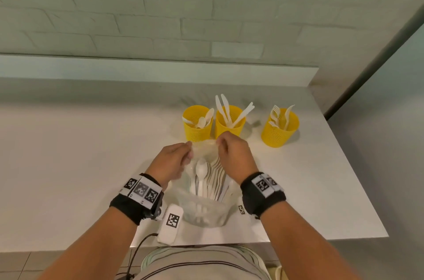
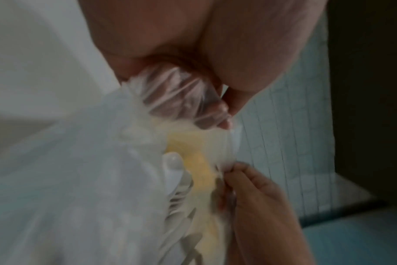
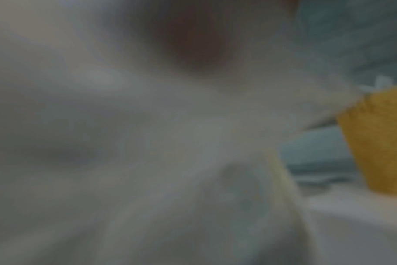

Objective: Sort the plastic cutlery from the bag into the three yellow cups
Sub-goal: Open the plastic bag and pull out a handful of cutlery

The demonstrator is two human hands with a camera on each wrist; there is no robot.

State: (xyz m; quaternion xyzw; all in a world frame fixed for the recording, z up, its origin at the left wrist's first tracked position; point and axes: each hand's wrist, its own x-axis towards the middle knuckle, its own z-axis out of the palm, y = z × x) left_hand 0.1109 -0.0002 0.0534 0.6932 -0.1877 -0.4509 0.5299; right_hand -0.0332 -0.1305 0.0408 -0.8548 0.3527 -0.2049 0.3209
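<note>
Now, item one: clear bag [image 1: 204, 208] of white cutlery [image 1: 207, 178], on the table's [image 1: 80, 153] near edge, its mouth pinched between my left hand [image 1: 173, 161] and my right hand [image 1: 234, 153], close together. Beyond my hands, three yellow cups in a row: left cup [image 1: 197, 129] with spoons, middle cup [image 1: 229, 127] with knives, right cup [image 1: 278, 130] with forks, set slightly apart. Right wrist view too blurred to read.

Clear cutlery bag [image 1: 204, 201], seemingly hand-held

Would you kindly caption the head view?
Both hands stretch open a clear plastic bag of white cutlery before three yellow cups.
</note>
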